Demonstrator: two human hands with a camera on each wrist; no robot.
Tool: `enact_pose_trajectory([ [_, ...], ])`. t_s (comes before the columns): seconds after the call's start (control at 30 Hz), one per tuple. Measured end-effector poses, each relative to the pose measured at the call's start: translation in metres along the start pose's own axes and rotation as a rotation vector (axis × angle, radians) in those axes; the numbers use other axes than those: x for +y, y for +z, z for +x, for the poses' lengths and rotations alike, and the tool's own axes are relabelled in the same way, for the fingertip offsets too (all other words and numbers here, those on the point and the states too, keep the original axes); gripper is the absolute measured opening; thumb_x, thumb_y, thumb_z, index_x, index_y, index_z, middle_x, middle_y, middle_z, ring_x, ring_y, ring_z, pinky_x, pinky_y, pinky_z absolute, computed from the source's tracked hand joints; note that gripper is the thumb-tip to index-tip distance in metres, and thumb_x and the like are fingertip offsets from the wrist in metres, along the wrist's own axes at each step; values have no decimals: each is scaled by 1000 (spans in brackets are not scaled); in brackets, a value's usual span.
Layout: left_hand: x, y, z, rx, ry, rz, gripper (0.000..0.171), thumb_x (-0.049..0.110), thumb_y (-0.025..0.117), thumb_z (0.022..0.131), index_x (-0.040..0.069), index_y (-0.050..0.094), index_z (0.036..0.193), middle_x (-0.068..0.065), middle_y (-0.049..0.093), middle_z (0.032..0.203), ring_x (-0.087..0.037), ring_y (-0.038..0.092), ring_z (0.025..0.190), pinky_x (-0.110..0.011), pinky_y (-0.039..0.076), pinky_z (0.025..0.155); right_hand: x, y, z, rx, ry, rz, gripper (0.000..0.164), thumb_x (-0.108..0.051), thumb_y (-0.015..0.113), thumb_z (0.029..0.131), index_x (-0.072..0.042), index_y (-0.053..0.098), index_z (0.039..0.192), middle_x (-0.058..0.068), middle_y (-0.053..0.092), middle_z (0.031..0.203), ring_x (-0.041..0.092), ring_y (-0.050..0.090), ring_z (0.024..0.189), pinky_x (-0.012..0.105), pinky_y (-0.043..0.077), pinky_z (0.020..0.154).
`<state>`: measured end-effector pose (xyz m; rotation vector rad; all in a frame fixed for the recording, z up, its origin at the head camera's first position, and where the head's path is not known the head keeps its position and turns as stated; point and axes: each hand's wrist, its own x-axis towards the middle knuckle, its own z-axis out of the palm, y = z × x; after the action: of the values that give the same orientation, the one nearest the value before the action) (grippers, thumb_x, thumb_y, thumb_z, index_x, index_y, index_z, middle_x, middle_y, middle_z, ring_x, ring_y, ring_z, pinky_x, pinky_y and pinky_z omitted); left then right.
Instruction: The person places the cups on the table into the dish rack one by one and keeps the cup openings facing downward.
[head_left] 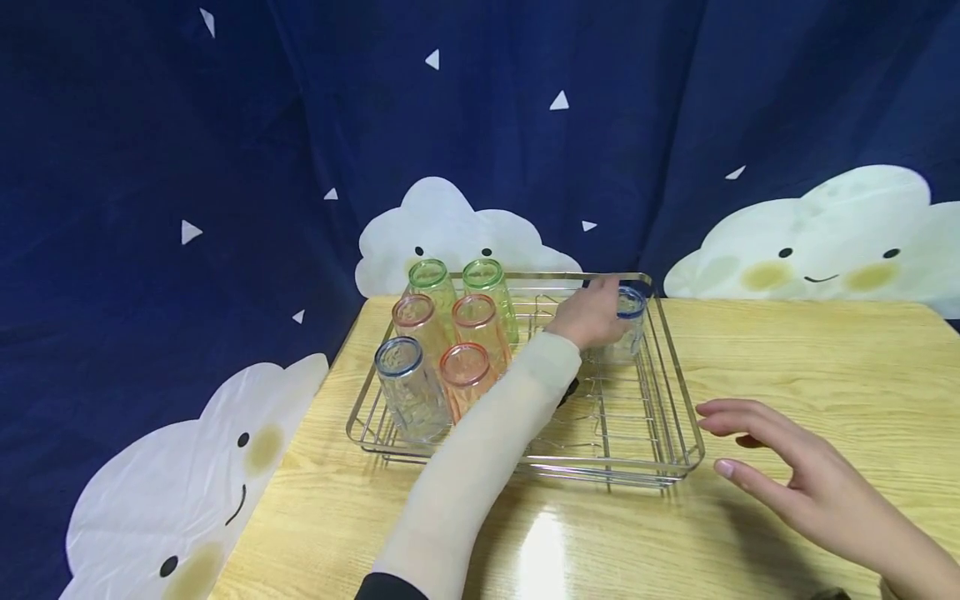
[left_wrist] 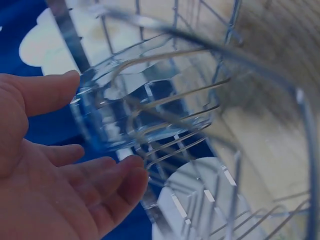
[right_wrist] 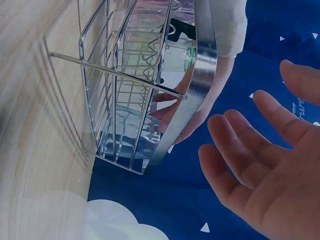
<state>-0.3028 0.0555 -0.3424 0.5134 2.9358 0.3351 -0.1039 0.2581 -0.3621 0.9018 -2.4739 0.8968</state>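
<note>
My left hand (head_left: 590, 317) reaches into the far right corner of a wire rack (head_left: 678, 392), beside an upside-down clear glass with a blue base (head_left: 632, 303). In the left wrist view, the thumb and loosely bent fingers are close to that glass (left_wrist: 150, 100), not wrapped around it; whether the thumb touches it is unclear. My right hand (head_left: 802, 479) hovers over the table just right of the rack, fingers apart and holding nothing. On the rack's left side stand several upturned glasses: green ones (head_left: 483, 279), orange-pink ones (head_left: 474, 317) and a blue one (head_left: 405, 375).
A light wooden table (head_left: 810, 358) bears the rack, whose raised metal rim surrounds the glasses. Behind hangs a dark blue curtain (head_left: 480, 125) with white clouds and triangles. A small black piece (head_left: 568, 392) shows in the rack, partly behind the left forearm.
</note>
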Motion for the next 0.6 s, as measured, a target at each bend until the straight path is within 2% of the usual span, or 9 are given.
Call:
enact_pose_trajectory([
  [0.1, -2, -9, -6, 9, 24, 24, 73, 46, 52, 99, 19, 20, 158, 1, 33, 161, -17, 42, 144, -29, 43, 113, 0, 2, 2, -8, -10, 0, 63, 10, 78, 72, -22, 64, 124, -13, 59, 133, -10, 50, 123, 1, 39, 94],
  [0.23, 0, -24, -15, 50, 73, 49, 69, 44, 51, 99, 17, 24, 157, -1, 39, 156, -17, 48, 139, -30, 47, 109, -2, 1, 7, -12, -12, -5, 65, 10, 78, 72, -25, 62, 126, -11, 60, 134, -11, 50, 123, 1, 39, 93],
  [0.4, 4, -45, -29, 89, 110, 68, 66, 44, 51, 99, 18, 29, 155, -2, 41, 155, -20, 48, 138, -33, 47, 109, -4, 0, 11, -19, -11, -5, 65, 10, 78, 73, -26, 62, 126, -13, 59, 134, -11, 50, 124, 1, 39, 93],
  [0.6, 8, -69, -56, 128, 157, 97, 62, 45, 48, 100, 20, 33, 154, 0, 44, 154, -19, 48, 137, -31, 44, 111, -7, 1, 13, -20, -13, -1, 66, 9, 78, 73, -26, 62, 126, -11, 59, 135, -10, 49, 125, 0, 39, 93],
])
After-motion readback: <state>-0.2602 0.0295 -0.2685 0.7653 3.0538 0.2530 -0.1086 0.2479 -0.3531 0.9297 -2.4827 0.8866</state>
